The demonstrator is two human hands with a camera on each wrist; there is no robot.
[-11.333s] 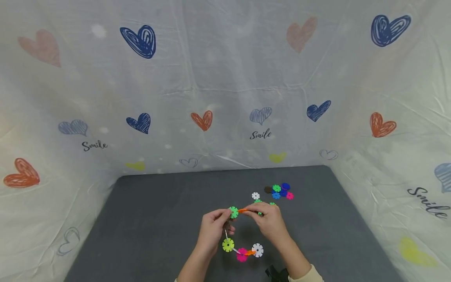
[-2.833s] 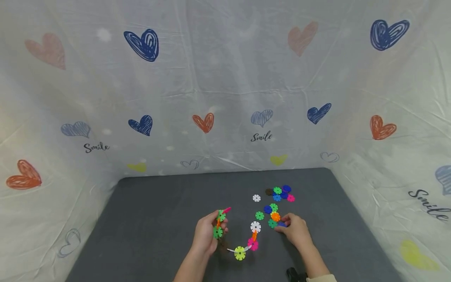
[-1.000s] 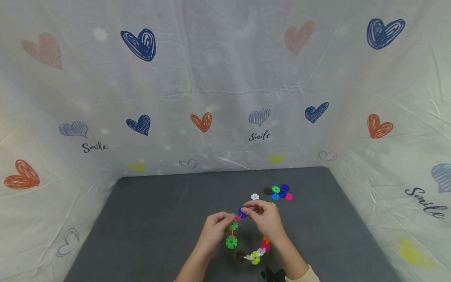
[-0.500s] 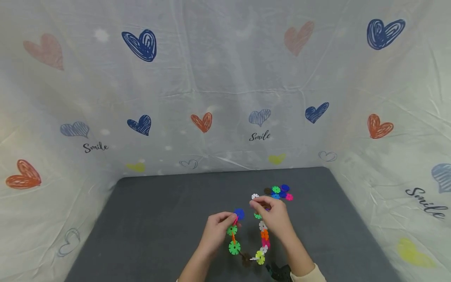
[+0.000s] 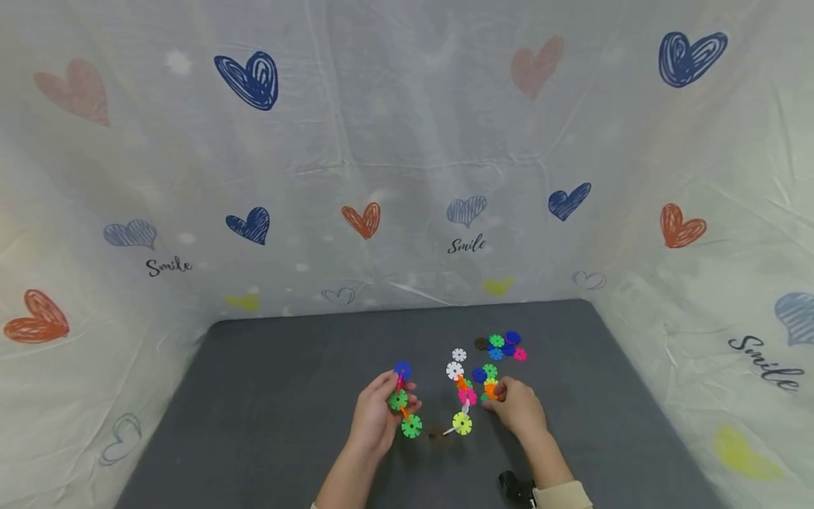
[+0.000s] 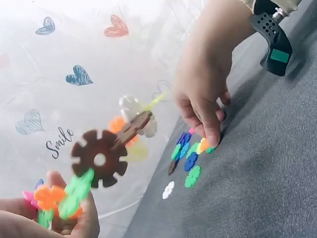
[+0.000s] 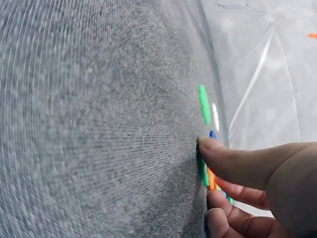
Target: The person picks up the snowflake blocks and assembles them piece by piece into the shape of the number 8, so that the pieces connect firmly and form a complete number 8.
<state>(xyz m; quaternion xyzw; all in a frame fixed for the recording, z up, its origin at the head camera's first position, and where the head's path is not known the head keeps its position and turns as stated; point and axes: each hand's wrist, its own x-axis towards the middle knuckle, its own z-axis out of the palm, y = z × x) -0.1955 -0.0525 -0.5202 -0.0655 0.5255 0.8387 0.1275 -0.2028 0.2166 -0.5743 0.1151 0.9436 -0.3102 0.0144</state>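
Observation:
My left hand [image 5: 375, 417] holds one end of a chain of notched plastic discs, its fingers curled round a green disc [image 5: 398, 400] below a blue disc [image 5: 403, 370]. The chain hangs through a brown disc [image 6: 99, 158] and a yellow-green disc [image 5: 462, 423], then rises to a pink disc [image 5: 467, 396] and a white disc [image 5: 454, 370]. Down at the table, my right hand [image 5: 524, 410] pinches an orange disc [image 5: 491, 389] with thumb and fingers. Green discs lie against it, partly covered by the fingers [image 7: 242, 193].
Behind the right hand lie a blue disc [image 5: 479, 375] and a green disc [image 5: 490, 370]. A cluster with a brown disc [image 5: 481, 344] and a pink disc [image 5: 520, 354] sits farther back, beside a loose white disc [image 5: 459, 354]. A patterned cloth [image 5: 407, 177] surrounds the grey table [image 5: 286, 396].
The blue disc is now on the chain's left end. My right hand has moved down and right from the chain to the loose discs; the left has shifted left and up with the chain.

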